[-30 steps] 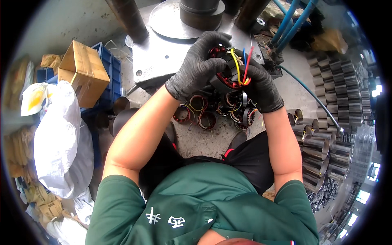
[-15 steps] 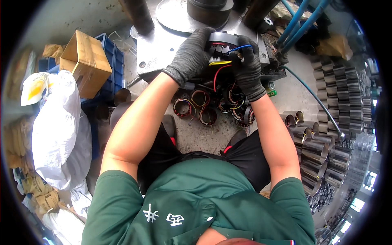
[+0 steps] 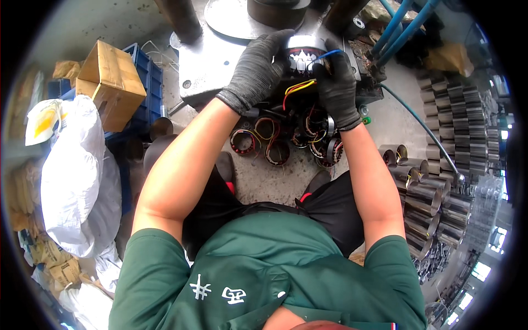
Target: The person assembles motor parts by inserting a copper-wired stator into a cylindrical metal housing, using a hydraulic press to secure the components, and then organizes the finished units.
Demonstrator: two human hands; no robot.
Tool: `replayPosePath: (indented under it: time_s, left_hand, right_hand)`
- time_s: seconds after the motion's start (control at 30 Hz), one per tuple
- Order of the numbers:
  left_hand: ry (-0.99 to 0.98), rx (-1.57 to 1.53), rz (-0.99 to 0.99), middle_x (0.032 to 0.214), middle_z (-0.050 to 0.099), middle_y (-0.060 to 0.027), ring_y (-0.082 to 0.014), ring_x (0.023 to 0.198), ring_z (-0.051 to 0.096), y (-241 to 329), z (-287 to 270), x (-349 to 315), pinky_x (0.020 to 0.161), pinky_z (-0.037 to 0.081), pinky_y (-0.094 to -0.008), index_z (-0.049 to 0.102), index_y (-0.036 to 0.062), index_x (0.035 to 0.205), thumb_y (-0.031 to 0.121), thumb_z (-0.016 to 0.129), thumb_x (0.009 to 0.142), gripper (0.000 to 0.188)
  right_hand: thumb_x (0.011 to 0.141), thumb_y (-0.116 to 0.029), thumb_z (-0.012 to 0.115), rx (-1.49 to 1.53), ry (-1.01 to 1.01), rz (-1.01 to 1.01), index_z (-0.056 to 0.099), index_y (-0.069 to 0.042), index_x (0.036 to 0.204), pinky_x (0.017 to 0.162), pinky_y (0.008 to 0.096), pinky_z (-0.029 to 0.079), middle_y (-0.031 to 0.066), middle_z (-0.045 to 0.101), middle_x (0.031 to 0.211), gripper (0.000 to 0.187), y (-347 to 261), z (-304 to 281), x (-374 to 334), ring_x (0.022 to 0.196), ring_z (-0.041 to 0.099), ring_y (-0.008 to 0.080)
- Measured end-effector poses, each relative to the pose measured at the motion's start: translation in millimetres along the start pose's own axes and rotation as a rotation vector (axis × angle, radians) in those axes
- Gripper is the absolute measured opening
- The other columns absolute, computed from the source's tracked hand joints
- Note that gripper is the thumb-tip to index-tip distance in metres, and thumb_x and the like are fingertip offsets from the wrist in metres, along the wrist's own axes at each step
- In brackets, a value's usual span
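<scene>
On the far grey press table (image 3: pixel 212 66), both gloved hands gripped the round motor part (image 3: pixel 301 52): left hand (image 3: pixel 256 71) on its left, right hand (image 3: pixel 336 85) on its right.

Left hand (image 3: pixel 257 70) and right hand (image 3: pixel 336 82) both in dark grey knit work gloves, cuffs ending at wrists. Forearms bare up to short sleeves. Green short-sleeved shirt (image 3: pixel 264 264), white embroidered characters on upper back, small red-white-blue tab at collar edge. Black trousers or apron (image 3: pixel 330 206) over the lap, small red accents at the knees
</scene>
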State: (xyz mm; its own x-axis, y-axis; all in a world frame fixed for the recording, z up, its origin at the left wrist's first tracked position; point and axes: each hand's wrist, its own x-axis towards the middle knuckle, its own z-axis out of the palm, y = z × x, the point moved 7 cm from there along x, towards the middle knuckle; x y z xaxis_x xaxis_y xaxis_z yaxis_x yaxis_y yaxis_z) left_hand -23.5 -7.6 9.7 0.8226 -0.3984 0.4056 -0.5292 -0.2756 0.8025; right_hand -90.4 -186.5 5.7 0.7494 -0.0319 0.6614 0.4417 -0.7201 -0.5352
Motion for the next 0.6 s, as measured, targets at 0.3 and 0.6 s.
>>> replayPosePath:
  time_s: [0.3, 0.6]
  left_hand:
    - [0.062, -0.082, -0.048, 0.121, 0.066, -0.0183, -0.0336, 0.108, 0.064, -4.9, 13.0, -9.0, 0.095, 0.055, -0.0416, 0.059, 0.0094, 0.14, 0.007, 0.074, 0.084, 0.059]
    - [-0.093, -0.57, -0.103, 0.134, 0.062, -0.0131, -0.0157, 0.111, 0.063, 43.5, 11.4, -32.4, 0.099, 0.054, -0.0324, 0.05, 0.0035, 0.148, 0.018, 0.071, 0.097, 0.057]
  right_hand:
    - [0.096, -0.007, 0.063, -0.014, 0.032, 0.111, 0.056, -0.003, 0.142, 0.092, 0.037, 0.055, 0.0178, 0.067, 0.118, 0.046, 12.6, -5.9, -6.2, 0.106, 0.068, 0.0302]
    - [0.096, -0.013, 0.061, 0.436, -0.171, 0.465, 0.058, -0.005, 0.133, 0.089, 0.043, 0.061, 0.0139, 0.071, 0.116, 0.038, 11.6, -9.1, -46.9, 0.107, 0.07, 0.0312]
